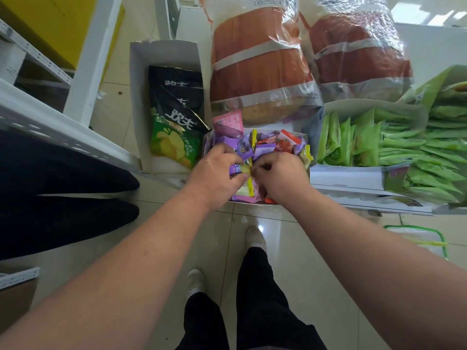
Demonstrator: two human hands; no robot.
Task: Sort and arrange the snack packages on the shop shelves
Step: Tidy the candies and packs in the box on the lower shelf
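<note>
A small yellow snack sachet [246,169] is pinched between left hand [217,170] and right hand [280,175] over the mixed-sachet box [307,137], seemingly for sorting by colour.

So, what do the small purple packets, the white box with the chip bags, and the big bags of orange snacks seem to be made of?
Small purple packets: probably thin plastic film, slightly glossy; they crinkle and have sealed edges.
White box: apparently matte cardboard; its top rim is ragged and torn.
Big bags: clear shiny plastic; the orange contents show through, and the light glints on the wrinkles.
</note>
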